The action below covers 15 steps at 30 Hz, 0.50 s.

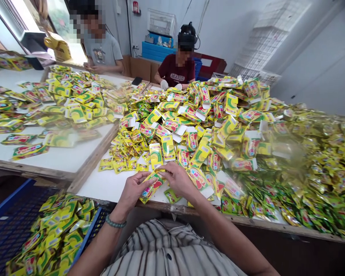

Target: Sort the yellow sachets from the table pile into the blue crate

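Note:
Between my hands, over the table's front edge, is a small yellow and green box [152,187] with red fruit and bright lettering. My left hand [135,188] is closed around its side, thumb lying across the printed face. At the box's upper end, my right hand [175,177] pinches the flap end with bent fingers. Just beyond them, two yellow boxes [161,151] lie with their plain green-arc faces up. Small yellow sachets [123,164] spread to the left of these, and a green sachet [171,195] lies beneath my right hand.
A large heap of boxes [201,115] covers the white table, with loose sachets [313,180] on the right. A wooden strip [94,153] divides off more boxes at left. Below left stands a blue crate [8,205] with filled boxes. Two people [178,69] work opposite.

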Available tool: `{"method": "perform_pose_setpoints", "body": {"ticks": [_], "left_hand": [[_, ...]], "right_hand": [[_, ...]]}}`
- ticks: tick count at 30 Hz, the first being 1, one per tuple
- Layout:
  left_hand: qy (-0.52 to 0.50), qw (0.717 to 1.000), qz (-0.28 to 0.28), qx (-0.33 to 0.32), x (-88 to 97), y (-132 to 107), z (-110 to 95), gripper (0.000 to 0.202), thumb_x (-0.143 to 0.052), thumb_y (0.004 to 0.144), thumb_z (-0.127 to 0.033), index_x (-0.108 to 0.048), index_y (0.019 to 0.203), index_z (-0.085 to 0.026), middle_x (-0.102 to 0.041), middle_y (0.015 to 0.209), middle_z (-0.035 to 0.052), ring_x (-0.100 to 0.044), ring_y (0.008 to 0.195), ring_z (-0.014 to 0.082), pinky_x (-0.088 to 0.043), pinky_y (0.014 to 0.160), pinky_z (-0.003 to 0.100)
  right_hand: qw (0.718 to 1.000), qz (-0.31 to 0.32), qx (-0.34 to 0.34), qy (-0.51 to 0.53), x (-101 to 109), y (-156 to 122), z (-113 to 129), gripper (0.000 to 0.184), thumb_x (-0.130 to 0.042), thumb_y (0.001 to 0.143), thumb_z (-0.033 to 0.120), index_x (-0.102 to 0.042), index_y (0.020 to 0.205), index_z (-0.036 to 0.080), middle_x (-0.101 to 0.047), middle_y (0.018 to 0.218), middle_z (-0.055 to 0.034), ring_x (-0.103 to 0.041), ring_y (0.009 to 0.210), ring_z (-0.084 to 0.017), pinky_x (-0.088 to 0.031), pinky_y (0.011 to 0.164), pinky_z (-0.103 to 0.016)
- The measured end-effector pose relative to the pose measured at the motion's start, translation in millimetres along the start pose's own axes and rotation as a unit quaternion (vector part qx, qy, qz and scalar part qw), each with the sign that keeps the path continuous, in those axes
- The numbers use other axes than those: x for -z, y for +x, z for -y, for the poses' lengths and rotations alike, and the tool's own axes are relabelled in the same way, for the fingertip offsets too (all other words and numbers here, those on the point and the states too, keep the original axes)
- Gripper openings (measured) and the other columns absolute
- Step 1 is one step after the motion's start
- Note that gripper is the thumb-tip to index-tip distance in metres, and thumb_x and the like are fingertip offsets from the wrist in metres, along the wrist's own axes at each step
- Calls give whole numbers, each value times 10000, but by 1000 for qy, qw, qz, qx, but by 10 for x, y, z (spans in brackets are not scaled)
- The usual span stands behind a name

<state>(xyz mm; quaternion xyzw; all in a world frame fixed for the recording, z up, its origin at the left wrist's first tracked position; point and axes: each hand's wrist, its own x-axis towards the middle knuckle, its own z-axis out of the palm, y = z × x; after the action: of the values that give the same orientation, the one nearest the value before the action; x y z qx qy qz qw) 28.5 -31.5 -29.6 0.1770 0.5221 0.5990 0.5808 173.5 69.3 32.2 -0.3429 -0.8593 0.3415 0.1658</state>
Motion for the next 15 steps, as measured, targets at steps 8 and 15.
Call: {"method": "perform_pose_setpoints", "body": {"ticks": [8, 15], "left_hand": [[-9, 1000, -5, 12, 53, 1, -27, 476, -871, 533, -366, -684, 915, -152, -772, 836, 45, -720, 735, 215, -578, 719, 321], [-8, 1000, 22, 14, 169, -69, 0, 431, -863, 548, -362, -688, 881, -151, -765, 806, 43, -709, 703, 191, -553, 679, 279]], "right_hand": [[987, -64, -71, 130, -176, -28, 6, 231, -611, 786, 205, -607, 1016, 223, -676, 753, 7, -630, 703, -159, -488, 693, -271], [987, 77, -72, 118, -252, -59, 155, 309, -494, 853, 232, -471, 1161, 234, -664, 706, 45, -557, 591, -133, -400, 576, -232]]}}
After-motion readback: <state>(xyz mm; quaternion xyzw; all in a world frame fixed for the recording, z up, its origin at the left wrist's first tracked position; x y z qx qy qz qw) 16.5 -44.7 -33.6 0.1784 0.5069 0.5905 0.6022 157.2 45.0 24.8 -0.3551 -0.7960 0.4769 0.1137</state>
